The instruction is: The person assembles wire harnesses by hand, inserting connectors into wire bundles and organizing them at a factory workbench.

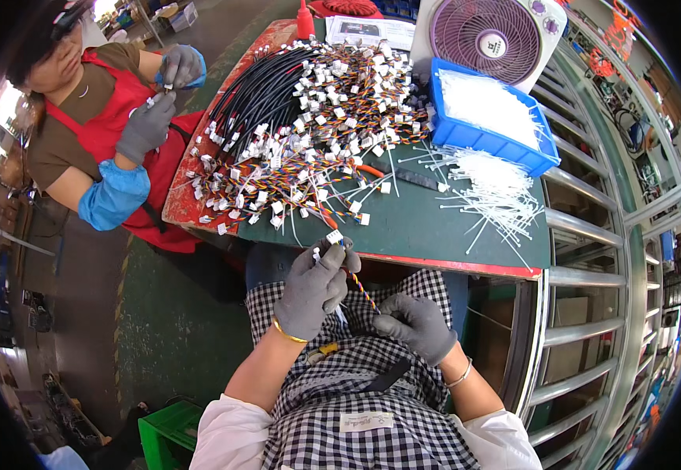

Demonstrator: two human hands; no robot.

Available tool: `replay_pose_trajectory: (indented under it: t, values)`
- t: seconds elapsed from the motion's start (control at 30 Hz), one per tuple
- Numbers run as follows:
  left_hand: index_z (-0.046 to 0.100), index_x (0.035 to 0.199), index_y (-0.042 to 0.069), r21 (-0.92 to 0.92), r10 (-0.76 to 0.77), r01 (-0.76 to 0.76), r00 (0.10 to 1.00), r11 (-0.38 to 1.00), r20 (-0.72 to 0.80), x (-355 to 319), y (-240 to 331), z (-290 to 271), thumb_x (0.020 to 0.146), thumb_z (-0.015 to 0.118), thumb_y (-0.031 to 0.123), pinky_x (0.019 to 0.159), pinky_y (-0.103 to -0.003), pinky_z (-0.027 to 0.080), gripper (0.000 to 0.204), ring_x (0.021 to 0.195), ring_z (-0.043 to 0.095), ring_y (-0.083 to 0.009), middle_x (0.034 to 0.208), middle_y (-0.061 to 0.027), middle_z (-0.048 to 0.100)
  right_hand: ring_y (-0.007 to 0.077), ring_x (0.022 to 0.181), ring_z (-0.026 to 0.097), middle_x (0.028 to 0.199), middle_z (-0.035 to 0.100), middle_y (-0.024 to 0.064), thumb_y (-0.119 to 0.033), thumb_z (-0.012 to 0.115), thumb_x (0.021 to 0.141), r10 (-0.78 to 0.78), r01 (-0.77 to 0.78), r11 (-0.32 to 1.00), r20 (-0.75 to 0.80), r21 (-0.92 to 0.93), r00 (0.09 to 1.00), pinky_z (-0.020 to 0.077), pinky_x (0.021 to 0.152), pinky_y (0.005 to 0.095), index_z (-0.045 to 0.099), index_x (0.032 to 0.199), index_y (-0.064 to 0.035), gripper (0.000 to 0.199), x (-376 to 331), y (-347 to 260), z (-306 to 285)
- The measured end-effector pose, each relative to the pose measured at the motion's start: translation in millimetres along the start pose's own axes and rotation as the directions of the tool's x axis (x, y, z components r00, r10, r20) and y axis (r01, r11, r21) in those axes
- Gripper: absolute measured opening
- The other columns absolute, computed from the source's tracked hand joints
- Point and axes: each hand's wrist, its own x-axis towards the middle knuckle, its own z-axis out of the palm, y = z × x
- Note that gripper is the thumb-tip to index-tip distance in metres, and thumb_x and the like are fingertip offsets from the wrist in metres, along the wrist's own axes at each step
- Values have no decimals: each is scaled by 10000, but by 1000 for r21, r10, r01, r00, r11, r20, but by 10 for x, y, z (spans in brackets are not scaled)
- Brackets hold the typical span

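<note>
My left hand, in a grey glove, is closed on a wire harness near its white connector. A small white piece sticks up beside the connector, and a thin white strip shows below the fingers. From there the twisted multicoloured wires run down to my right hand. Its gloved fingers are pinched on the lower part of the wires, hiding their end. Both hands are above my lap, just off the table's near edge. Ahead lies a big heap of similar harnesses with white connectors and black cables.
Loose white cable ties lie beside a blue bin of more ties on the green table. A fan stands behind. Orange-handled cutters rest by the heap. At left, a co-worker handles small parts. Metal rollers line the right.
</note>
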Motion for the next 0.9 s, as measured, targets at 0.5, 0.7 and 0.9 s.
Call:
replay_pose_trajectory:
  t: [0.5, 0.7, 0.9]
  values:
    - [616, 1061, -31, 408, -315, 177, 899, 896, 303, -76, -88, 63, 984, 597, 438, 439, -191, 345, 476, 502, 438, -33, 684, -17, 589, 310, 849, 671, 951, 680, 99, -280, 710, 881, -514, 481, 844, -104, -237, 851, 536, 734, 378, 646, 1099, -77, 305, 213, -244, -397]
    - [641, 1041, -20, 510, -230, 48, 925, 859, 301, -103, -109, 65, 988, 590, 263, 629, -239, 439, 292, 667, 516, -65, 810, -30, 653, 324, 797, 661, 891, 673, 95, -300, 720, 873, -474, 430, 858, -111, -281, 874, 514, 679, 385, 643, 1032, -84, 280, 187, -202, -440]
    - [659, 1026, -18, 681, 5, -235, 947, 694, 322, -68, -274, 29, 938, 629, 159, 679, -284, 498, 201, 737, 622, -132, 877, -52, 693, 305, 703, 632, 768, 644, 107, -367, 664, 927, -437, 380, 861, -109, -338, 893, 486, 625, 377, 643, 889, -56, 314, 212, -63, -426]
